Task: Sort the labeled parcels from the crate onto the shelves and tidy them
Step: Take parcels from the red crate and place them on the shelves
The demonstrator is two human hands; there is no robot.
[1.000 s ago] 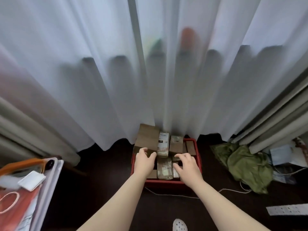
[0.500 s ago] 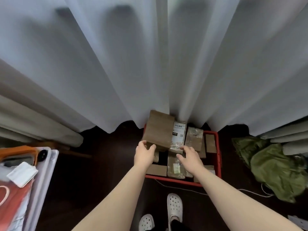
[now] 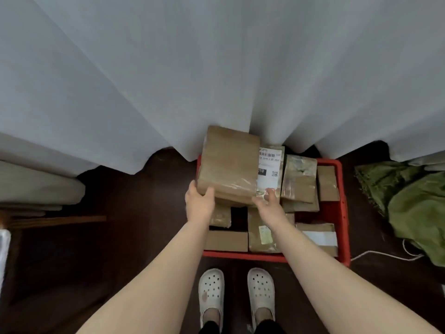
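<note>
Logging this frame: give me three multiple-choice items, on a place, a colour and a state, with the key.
1. Where does the red crate stand?
A) on a shelf
B) on the dark floor against the white curtain
C) on a table
2. What colour is the crumpled cloth right of the crate?
A) green
B) blue
C) yellow
3. What is the left hand doing?
A) hanging idle
B) gripping the large brown box
C) pulling the curtain
Key: 1 B, the curtain's hem falls just behind it at floor level; 2 A, it is olive green; 3 B, its thumb and fingers clasp the box's near left corner.
</note>
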